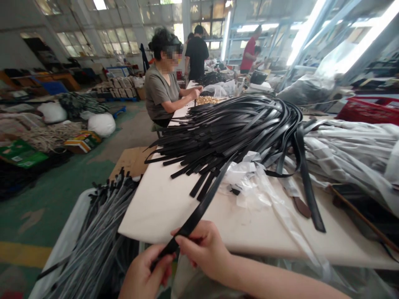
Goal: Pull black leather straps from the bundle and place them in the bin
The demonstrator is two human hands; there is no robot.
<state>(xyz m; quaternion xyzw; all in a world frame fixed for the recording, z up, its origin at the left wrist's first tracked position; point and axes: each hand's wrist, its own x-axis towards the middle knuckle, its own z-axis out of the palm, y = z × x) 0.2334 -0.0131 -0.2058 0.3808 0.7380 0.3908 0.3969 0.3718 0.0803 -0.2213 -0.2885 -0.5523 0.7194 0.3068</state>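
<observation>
Black strap (199,209) runs from the near table edge up toward one o'clock into the big strap pile (237,128) on the white table (162,207). Its near end is pinched by both hands: the left hand (145,276) grips the tip, and the right hand (204,247) closes on it just above. At nine o'clock, bagged straps (99,232) fill a bin. A seated co-worker (162,83) works at eleven o'clock.

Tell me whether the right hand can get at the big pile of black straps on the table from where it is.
Probably yes. The right hand already pinches a black strap running up into the pile of black straps, and only crumpled clear plastic lies between, nothing solid.
</observation>
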